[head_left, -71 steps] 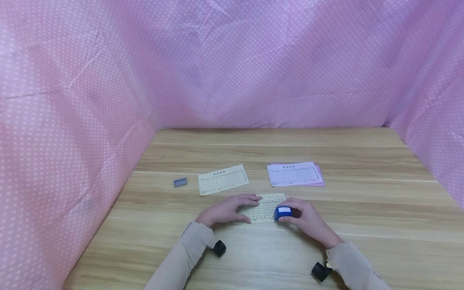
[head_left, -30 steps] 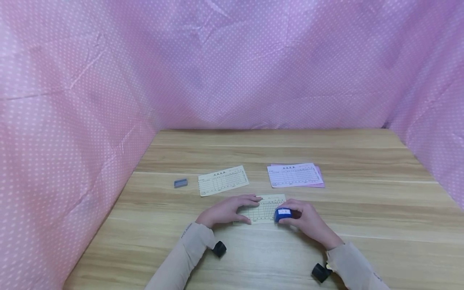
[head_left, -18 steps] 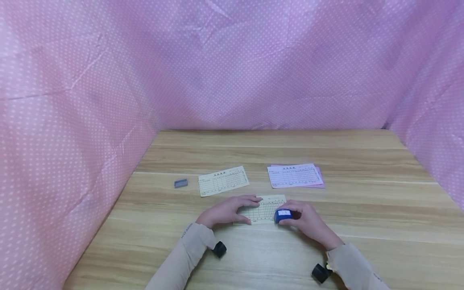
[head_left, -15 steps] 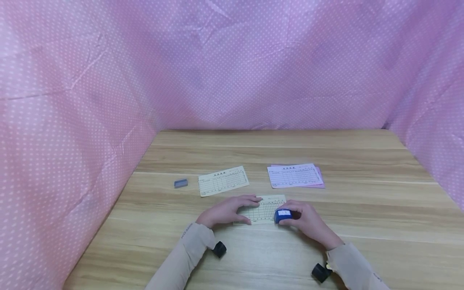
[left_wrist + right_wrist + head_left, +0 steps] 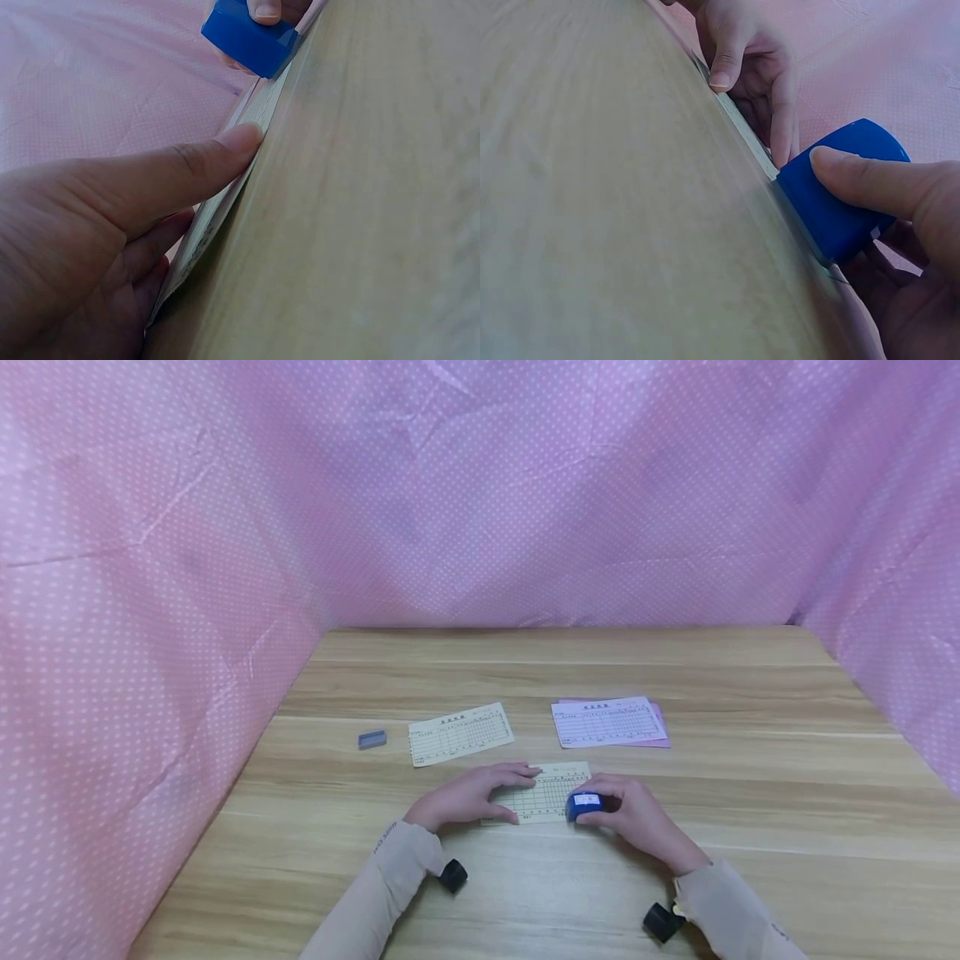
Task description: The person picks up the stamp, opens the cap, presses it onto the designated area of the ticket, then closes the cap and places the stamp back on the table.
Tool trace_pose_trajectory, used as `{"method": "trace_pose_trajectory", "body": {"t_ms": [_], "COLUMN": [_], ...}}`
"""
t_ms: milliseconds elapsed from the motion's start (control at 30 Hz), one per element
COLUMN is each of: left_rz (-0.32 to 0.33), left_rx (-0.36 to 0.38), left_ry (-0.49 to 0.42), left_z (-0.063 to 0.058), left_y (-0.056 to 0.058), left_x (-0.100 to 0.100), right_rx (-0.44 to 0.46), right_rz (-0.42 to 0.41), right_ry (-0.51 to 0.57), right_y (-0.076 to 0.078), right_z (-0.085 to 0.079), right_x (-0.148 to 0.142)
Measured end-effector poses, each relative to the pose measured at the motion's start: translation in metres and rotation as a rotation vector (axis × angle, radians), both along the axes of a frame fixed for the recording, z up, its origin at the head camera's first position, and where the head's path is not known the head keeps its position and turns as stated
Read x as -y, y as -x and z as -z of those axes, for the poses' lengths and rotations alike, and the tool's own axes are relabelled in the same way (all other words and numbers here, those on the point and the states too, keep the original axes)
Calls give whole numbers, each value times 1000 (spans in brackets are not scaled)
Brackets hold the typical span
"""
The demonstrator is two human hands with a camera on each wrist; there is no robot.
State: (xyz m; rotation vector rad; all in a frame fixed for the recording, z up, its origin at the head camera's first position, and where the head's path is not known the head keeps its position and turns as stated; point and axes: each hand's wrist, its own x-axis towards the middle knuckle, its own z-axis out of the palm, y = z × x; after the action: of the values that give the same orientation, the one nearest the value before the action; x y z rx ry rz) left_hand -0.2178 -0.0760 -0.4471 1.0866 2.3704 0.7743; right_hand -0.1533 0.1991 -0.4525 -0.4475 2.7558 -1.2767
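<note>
A pale yellow printed form [image 5: 551,789] lies on the table in front of me. My left hand [image 5: 474,794] rests on its left part with fingers and thumb spread, and the thumb presses near the lower edge. In the left wrist view, the left end of the form [image 5: 202,232] curls up slightly off the wood. My right hand [image 5: 637,810] grips a blue self-inking stamp [image 5: 584,806] between thumb and fingers. The stamp, with a white label on top, stands upright at the form's lower right corner and covers it. In the right wrist view, its base [image 5: 806,221] sits right at the paper.
Another yellow form [image 5: 461,735] lies behind my left hand, beside a small grey-blue stamp cap [image 5: 372,739]. A white form [image 5: 607,722] over a pink sheet [image 5: 660,742] lies at back right. A pink dotted curtain [image 5: 555,527] rises behind the wooden table [image 5: 750,710].
Both hands, the stamp and the papers hold the same places; only the head view shifts very slightly.
</note>
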Motion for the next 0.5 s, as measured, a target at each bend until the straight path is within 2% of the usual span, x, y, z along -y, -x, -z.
{"method": "trace_pose_trajectory", "body": {"t_ms": [500], "left_rz": [2], "left_rx": [12], "left_ry": [-2], "left_z": [-3], "left_y": [-1], "left_x": [0], "right_rx": [-5], "right_rz": [-4], "right_ry": [-18], "right_y": [0], "right_z": [-1], "right_x": [1]}}
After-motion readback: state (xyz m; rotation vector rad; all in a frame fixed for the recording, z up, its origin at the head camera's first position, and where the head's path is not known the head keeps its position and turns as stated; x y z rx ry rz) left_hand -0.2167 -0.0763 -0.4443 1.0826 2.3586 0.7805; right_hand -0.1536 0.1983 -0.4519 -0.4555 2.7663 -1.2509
